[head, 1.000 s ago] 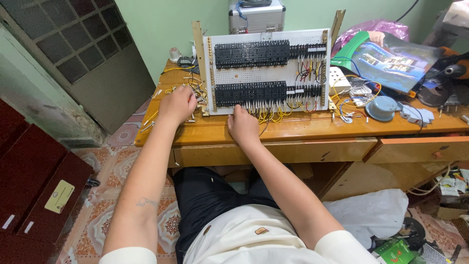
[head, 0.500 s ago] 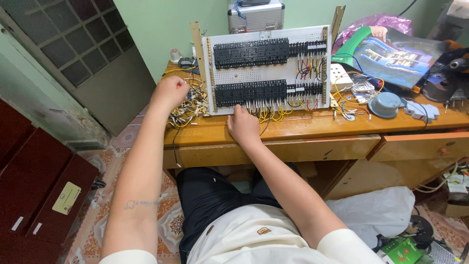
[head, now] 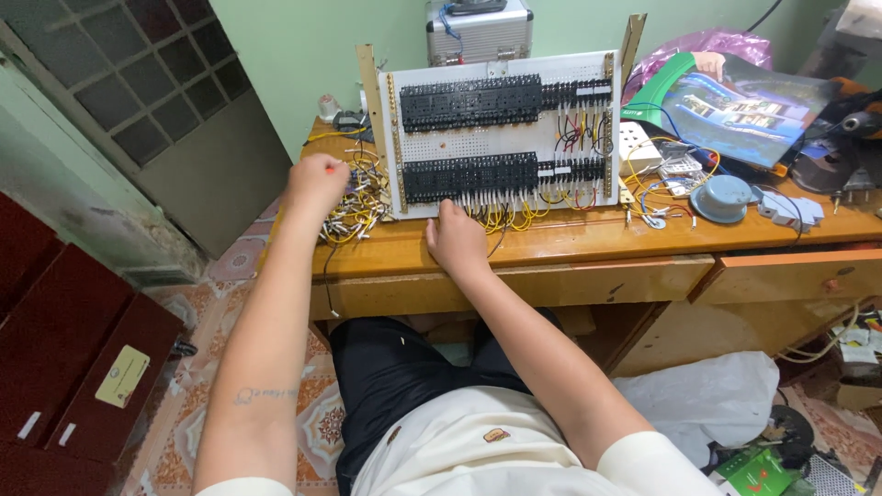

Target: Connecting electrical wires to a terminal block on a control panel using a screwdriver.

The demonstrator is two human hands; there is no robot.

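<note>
A white panel board [head: 496, 138] stands upright on the wooden desk [head: 551, 243], carrying two rows of black terminal blocks with yellow, red and black wires. My left hand [head: 315, 184] is a closed fist raised just above a pile of loose yellow wires [head: 354, 211] left of the panel. A thin red-tipped wire [head: 330, 168] pokes out of the fist. My right hand [head: 455, 239] rests palm down on the desk at the panel's bottom edge. Its fingertips touch the yellow wires hanging under the lower block row.
A silver case [head: 478, 28] stands behind the panel. To the right lie a white power strip [head: 638, 147], a blue round lid [head: 723, 197], a glossy printed sheet [head: 744, 106] and tools. Desk drawers [head: 781, 276] sit lower right, a dark red cabinet [head: 73, 367] left, a white bag [head: 707, 395] on the floor.
My left hand has lifted out of the wire pile and closed into a fist with a red-tipped wire. My right hand has stayed at the panel's bottom edge.
</note>
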